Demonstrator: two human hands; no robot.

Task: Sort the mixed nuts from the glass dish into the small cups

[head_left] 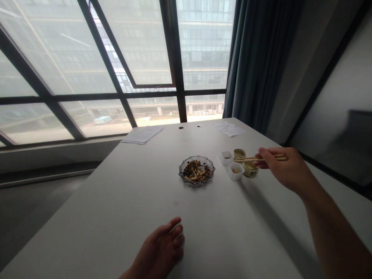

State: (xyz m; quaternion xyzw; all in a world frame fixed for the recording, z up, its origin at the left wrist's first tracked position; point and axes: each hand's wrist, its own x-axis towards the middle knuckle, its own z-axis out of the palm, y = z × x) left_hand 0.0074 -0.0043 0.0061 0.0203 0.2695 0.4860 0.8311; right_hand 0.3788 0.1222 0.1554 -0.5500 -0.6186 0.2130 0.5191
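Observation:
A pair of wooden chopsticks (250, 159) is gripped in my right hand (279, 164), tips pointing left. Those tips hover near two small white square cups, the farther one (223, 159) and the nearer one (232, 175), each with a few small bits inside. Whether the tips pinch anything is too small to tell. Beside the white cups stand two round yellow-green cups, one behind (239, 152) and one partly hidden under my hand (250, 173). A scalloped glass bowl (180, 173) holds mixed nuts and seeds (197, 171). My left hand (162, 248) rests loosely on the table, fingers slightly bent, holding nothing.
The white table (122, 209) reaches toward the large windows (139, 46). Papers lie at its far left (143, 135) and more papers at the far right (231, 128). Two small dark round spots are near the far edge. A dark blue curtain (255, 62) hangs at right.

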